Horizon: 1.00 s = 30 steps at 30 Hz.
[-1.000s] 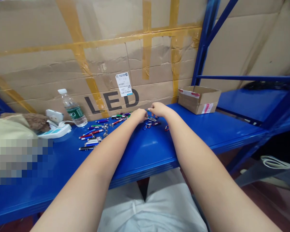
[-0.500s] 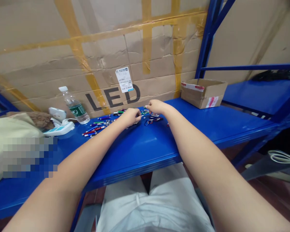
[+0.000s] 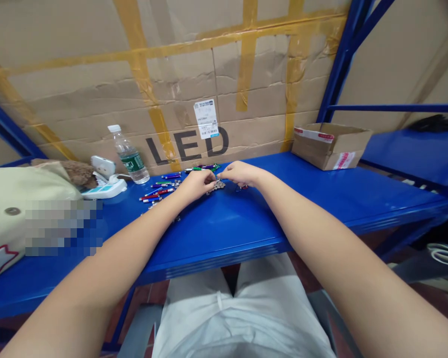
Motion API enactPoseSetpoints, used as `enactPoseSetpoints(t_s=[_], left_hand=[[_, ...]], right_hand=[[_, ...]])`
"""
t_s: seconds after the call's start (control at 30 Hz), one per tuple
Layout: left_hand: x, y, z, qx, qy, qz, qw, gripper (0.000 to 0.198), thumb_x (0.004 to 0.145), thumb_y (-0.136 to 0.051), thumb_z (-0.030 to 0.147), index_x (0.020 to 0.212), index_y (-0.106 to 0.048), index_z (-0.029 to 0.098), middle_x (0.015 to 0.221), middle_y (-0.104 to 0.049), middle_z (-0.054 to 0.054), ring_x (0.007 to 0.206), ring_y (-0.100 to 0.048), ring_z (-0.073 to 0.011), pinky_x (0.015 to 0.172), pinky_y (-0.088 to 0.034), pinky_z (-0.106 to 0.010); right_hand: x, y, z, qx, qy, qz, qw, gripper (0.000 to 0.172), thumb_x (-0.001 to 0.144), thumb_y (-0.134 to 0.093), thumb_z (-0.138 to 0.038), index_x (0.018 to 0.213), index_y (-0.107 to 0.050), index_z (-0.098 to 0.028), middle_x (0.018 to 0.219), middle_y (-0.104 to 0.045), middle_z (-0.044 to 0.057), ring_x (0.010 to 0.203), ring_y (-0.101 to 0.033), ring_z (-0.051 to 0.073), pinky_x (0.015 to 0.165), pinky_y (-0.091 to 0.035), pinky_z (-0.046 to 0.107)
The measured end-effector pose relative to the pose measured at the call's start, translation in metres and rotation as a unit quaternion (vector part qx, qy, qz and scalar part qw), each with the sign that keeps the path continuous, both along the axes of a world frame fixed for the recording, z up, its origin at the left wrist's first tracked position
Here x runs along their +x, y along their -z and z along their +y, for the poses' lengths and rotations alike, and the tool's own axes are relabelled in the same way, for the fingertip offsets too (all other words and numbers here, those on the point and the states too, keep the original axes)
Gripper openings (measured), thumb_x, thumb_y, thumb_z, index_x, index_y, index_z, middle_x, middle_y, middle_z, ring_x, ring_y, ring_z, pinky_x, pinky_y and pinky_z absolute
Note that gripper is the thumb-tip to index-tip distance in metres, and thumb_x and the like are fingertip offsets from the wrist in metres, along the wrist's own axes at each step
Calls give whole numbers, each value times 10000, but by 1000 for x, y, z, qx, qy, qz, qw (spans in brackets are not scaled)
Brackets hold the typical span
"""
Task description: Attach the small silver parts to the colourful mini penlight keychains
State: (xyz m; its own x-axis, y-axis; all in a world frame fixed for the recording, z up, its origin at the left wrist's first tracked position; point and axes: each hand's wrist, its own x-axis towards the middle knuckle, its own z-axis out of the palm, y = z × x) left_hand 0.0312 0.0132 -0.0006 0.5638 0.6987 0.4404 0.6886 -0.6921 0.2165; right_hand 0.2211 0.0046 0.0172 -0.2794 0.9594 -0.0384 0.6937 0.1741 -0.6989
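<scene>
My left hand (image 3: 200,184) is closed over the blue table, fingertips pinched on something too small to make out. Close beside it, my right hand (image 3: 239,173) is also closed, its thumb and index finger meeting near the left fingertips. Below the fingers lies a small pile of silvery round pieces (image 3: 217,186). Left of my left hand, several metallic pen-shaped sticks (image 3: 160,192) in red, blue and green are scattered. Behind the hands lie more of them, green and purple (image 3: 208,167). Under my right hand a few small red and dark pieces (image 3: 242,188) are partly hidden.
A water bottle (image 3: 131,158) stands at the back left beside a white power strip (image 3: 106,190) and a phone (image 3: 103,166). A pale bag (image 3: 30,191) sits at far left. An open cardboard box (image 3: 317,149) stands at right. A large taped carton (image 3: 186,94) walls the back.
My right hand has come in toward my left hand, so their fingertips now almost meet above the silvery pieces. The view has turned slightly left.
</scene>
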Motion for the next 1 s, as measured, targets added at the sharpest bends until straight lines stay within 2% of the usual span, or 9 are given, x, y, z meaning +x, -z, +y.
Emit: enactPoseSetpoints(t_s=[0.07, 0.13, 0.23, 0.33, 0.57, 0.87, 1.0], left_hand=[[0, 0, 0, 12, -7, -16, 1000, 235, 766, -636, 243, 985, -624, 158, 807, -696, -38, 707, -636, -161, 661, -476, -258], [0, 0, 1, 34, -9, -4, 999, 265, 789, -631, 278, 1030, -631, 166, 824, -705, -45, 725, -643, -174, 669, -474, -268], [-1, -1, 2, 65, 5, 33, 997, 190, 846, -564, 271, 972, -676, 181, 888, -717, -69, 800, -651, -200, 710, -465, -287], [-1, -2, 5, 79, 3, 47, 996, 202, 854, -550, 248, 984, -686, 173, 932, -715, -88, 846, -647, -217, 742, -458, -298], [-3, -6, 6, 111, 7, 91, 990, 229, 896, -478, 233, 970, -674, 141, 757, -663, -74, 748, -602, -191, 704, -431, -278], [-6, -4, 10, 151, 0, 68, 986, 265, 909, -406, 214, 995, -645, 137, 818, -624, -90, 793, -569, -198, 730, -434, -292], [-5, -4, 9, 149, -14, 67, 986, 258, 908, -406, 208, 991, -638, 131, 831, -627, -98, 814, -566, -207, 737, -433, -298]], right_hand=[[-1, 1, 2, -3, 4, 15, 1000, 330, 821, -528, -495, 682, -432, -211, 480, -301, -65, 377, -304, 80, 360, -237, 228], [-1, 1, 3, -7, 10, 30, 999, 326, 830, -515, -505, 706, -442, -213, 482, -292, -68, 383, -300, 82, 368, -234, 228], [-2, 1, 3, -11, 21, 37, 999, 326, 839, -505, -513, 734, -460, -209, 488, -287, -72, 385, -292, 78, 378, -239, 226], [-1, 2, 3, -22, 22, 26, 999, 337, 844, -495, -530, 749, -472, -207, 498, -318, -66, 378, -289, 73, 377, -232, 228], [-3, 3, 2, -49, -2, 77, 996, 314, 865, -484, -490, 736, -429, -209, 506, -297, -75, 370, -248, 61, 372, -192, 222], [-6, 2, 0, -32, -18, 107, 994, 302, 894, -463, -486, 833, -477, -191, 497, -311, -76, 378, -269, 64, 376, -200, 224], [-8, 2, 0, -48, -31, 164, 985, 261, 907, -465, -425, 791, -440, -192, 509, -274, -84, 381, -235, 53, 370, -172, 209]])
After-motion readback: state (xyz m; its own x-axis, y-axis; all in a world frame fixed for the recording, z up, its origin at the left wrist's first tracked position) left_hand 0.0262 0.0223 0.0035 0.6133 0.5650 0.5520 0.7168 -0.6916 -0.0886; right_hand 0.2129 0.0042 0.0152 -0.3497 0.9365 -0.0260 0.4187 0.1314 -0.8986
